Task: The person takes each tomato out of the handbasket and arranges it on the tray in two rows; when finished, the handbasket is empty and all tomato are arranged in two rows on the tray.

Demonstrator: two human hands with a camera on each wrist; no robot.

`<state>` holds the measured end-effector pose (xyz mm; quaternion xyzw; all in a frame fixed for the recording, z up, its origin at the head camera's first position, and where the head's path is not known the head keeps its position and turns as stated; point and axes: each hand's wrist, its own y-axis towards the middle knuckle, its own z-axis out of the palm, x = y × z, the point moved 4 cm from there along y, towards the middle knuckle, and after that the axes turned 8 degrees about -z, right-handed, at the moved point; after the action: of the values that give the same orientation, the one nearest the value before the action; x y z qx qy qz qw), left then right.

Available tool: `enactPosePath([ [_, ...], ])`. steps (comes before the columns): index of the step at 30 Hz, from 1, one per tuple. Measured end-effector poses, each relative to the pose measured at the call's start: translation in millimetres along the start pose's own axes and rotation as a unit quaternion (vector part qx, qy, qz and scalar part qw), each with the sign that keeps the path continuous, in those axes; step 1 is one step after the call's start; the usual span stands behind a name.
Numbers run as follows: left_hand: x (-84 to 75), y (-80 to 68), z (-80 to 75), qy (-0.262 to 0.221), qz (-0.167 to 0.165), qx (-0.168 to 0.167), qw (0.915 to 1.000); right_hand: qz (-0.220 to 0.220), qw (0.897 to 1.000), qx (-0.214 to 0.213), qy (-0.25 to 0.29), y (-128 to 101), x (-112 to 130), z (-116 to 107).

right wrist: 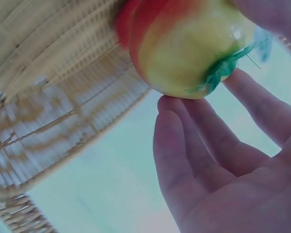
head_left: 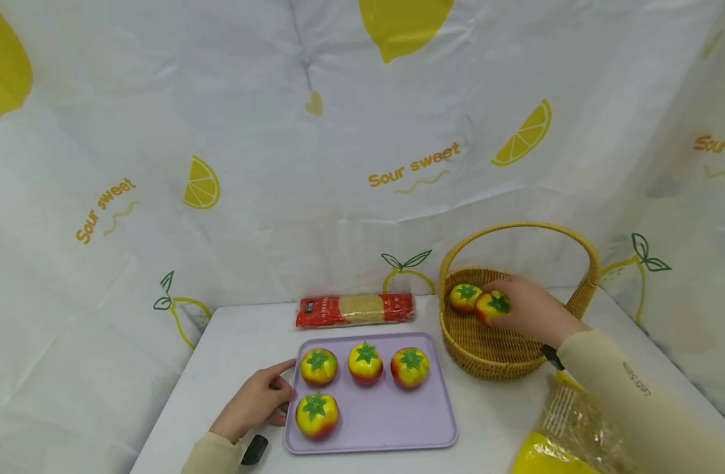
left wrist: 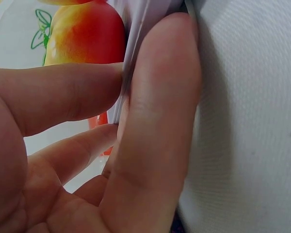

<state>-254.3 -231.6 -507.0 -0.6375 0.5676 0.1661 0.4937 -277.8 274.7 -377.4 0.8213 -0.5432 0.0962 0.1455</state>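
Observation:
In the head view my right hand holds a red-and-yellow tomato inside the wicker basket. Its fingers and thumb span the fruit beside the green leafy top, as the tomato shows in the right wrist view. Another tomato lies in the basket, left of the held one. On the lilac tray sit three tomatoes in a back row and one tomato at front left. My left hand pinches the left rim of the tray, its fingers on both sides of that edge.
A red packet of noodles lies behind the tray. The basket's tall handle arches over my right hand. At front right, a yellow and clear bag lies partly under my right sleeve. A lemon-print cloth hangs behind the white table.

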Motion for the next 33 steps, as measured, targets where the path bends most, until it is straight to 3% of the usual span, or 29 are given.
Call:
enactPosePath([
  [14, 2.4, 2.8, -0.5, 0.001, -0.001, -0.005, 1.0000, -0.057, 0.998, -0.007, 0.009, -2, 99, 21],
  [24, 0.7, 0.9, -0.6, -0.001, 0.001, -0.004, 1.0000, -0.080, 0.996, 0.035, 0.027, 1, 159, 46],
  [33, -0.8, -1.8, -0.6, -0.004, 0.002, -0.004, 1.0000, -0.138, 0.987, 0.075, 0.027, 1, 197, 83],
])
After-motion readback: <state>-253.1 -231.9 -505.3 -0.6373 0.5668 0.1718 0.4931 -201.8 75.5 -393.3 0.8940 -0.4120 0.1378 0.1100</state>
